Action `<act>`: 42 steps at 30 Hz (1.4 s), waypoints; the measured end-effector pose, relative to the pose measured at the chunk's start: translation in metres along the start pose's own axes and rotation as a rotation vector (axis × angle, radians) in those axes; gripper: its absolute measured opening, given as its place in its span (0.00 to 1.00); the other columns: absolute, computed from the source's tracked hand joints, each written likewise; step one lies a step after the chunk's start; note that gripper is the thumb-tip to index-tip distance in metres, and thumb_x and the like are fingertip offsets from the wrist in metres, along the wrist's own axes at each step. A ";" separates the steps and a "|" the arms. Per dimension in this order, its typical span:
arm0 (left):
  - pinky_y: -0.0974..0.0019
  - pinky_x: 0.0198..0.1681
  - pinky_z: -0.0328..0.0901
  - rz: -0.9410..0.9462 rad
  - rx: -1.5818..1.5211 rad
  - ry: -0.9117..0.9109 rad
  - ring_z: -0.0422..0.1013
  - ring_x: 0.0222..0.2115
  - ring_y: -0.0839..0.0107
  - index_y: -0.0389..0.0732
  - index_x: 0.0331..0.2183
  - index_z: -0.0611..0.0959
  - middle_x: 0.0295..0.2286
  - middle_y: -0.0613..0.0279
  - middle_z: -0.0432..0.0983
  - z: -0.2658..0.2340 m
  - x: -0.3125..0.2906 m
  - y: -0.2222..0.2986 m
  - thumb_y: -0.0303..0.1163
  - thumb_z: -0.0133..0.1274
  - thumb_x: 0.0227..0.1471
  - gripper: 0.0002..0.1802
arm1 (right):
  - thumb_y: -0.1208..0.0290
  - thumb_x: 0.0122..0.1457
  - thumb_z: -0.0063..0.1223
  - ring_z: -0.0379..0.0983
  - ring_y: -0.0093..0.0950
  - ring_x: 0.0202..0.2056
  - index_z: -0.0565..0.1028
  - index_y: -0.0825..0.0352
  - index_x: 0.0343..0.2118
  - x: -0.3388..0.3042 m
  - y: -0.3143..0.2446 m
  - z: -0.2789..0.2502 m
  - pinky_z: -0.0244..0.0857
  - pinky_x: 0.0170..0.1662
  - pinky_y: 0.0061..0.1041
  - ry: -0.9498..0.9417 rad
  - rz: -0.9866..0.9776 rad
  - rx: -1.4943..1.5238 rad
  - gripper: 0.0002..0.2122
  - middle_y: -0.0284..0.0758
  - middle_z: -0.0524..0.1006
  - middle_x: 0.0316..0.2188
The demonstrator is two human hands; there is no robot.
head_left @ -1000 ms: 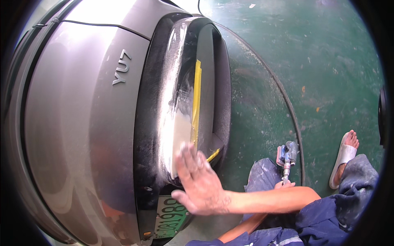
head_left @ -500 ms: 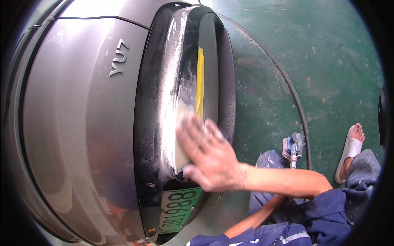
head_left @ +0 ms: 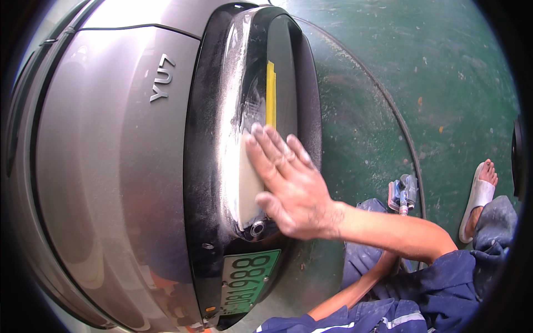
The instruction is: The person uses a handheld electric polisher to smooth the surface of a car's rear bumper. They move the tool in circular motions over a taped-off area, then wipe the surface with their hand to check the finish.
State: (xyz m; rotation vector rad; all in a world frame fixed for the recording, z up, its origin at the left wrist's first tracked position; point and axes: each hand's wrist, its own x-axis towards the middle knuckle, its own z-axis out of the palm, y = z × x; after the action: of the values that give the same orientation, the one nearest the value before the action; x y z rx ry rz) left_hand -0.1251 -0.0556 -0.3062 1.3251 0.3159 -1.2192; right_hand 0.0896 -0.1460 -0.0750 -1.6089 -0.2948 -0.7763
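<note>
My right hand (head_left: 294,183) lies flat, fingers stretched and slightly apart, thumb spread, with white dust on the fingertips. It rests over a smooth beige patch (head_left: 250,177), which looks like filler, on the black rear trim (head_left: 202,144) of a grey car. Whitish sanding dust streaks the trim along the patch. A strip of yellow masking tape (head_left: 271,91) runs just beyond my fingertips. My left forearm (head_left: 352,291) crosses low in the picture. The left hand itself is hidden behind my right arm.
A small hand sander (head_left: 403,191) stands by my knee, with a dark hose (head_left: 388,100) curving over the green floor (head_left: 444,72). My foot in a white sandal (head_left: 480,191) is at the right. The green licence plate (head_left: 250,280) sits below the trim.
My right hand has slid up along the patch toward the tape, uncovering the patch's lower end and a round fitting below it. The view has shifted slightly.
</note>
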 end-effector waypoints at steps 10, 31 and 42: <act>0.66 0.34 0.67 0.062 0.061 0.015 0.70 0.31 0.78 0.39 0.43 0.80 0.33 0.66 0.76 0.001 0.001 -0.006 0.42 0.57 0.67 0.15 | 0.55 0.72 0.46 0.50 0.39 0.78 0.61 0.65 0.75 -0.020 -0.007 0.010 0.35 0.78 0.47 -0.073 -0.051 -0.059 0.32 0.43 0.58 0.77; 0.64 0.31 0.63 0.285 0.169 0.145 0.67 0.29 0.76 0.36 0.37 0.82 0.28 0.68 0.73 0.025 0.008 -0.001 0.45 0.57 0.66 0.19 | 0.57 0.73 0.43 0.49 0.40 0.78 0.60 0.64 0.75 0.019 0.016 -0.012 0.38 0.78 0.45 -0.015 -0.184 -0.135 0.31 0.42 0.58 0.76; 0.62 0.46 0.66 0.293 0.186 0.166 0.72 0.41 0.71 0.34 0.45 0.84 0.37 0.62 0.79 0.029 0.006 0.000 0.45 0.58 0.66 0.21 | 0.56 0.72 0.44 0.57 0.37 0.75 0.69 0.69 0.70 -0.079 -0.028 -0.004 0.42 0.77 0.41 -0.295 -0.449 0.115 0.29 0.41 0.64 0.74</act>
State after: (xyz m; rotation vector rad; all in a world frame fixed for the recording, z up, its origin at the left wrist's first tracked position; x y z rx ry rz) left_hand -0.1350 -0.0835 -0.3020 1.5770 0.1202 -0.9107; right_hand 0.0133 -0.1254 -0.1026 -1.5646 -0.9204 -0.8374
